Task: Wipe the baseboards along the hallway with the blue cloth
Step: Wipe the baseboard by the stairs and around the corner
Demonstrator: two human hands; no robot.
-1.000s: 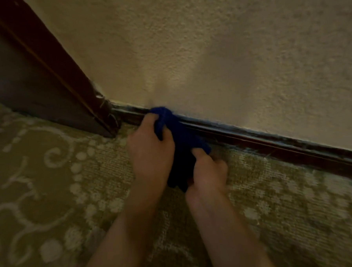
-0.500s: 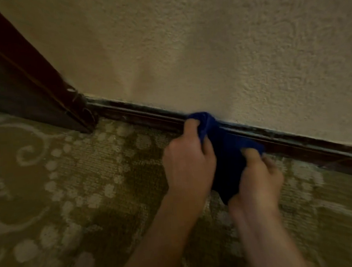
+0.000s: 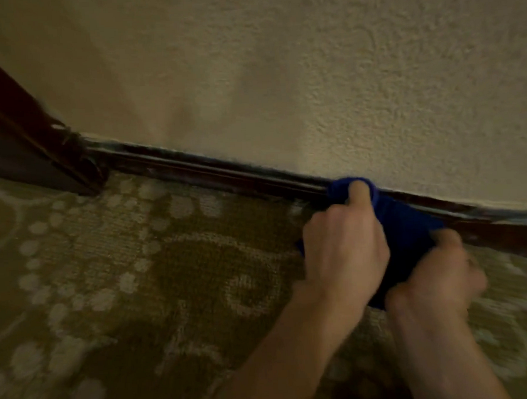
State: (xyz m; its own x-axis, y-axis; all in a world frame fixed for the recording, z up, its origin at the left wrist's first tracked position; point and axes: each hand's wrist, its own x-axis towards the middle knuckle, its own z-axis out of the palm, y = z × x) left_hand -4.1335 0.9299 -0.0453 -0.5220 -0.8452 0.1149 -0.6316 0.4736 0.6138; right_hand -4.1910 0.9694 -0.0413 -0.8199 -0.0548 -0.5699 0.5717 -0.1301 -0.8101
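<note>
blue cloth [image 3: 401, 231] slid right along baseboard [image 3: 224, 174], both hands gripping

blue cloth [image 3: 401, 234] and both hands slid rightward along baseboard [image 3: 224, 174], away from door frame [image 3: 40, 150]

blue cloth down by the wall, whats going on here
A person is crouched over a patterned carpet, wiping the dark baseboard where it meets a textured wall. Both hands grip the blue cloth: the left hand presses its upper end against the baseboard, and the right hand holds the lower end near the floor. The cloth sits some way right of a dark door frame, with more baseboard running on to the right.
</note>
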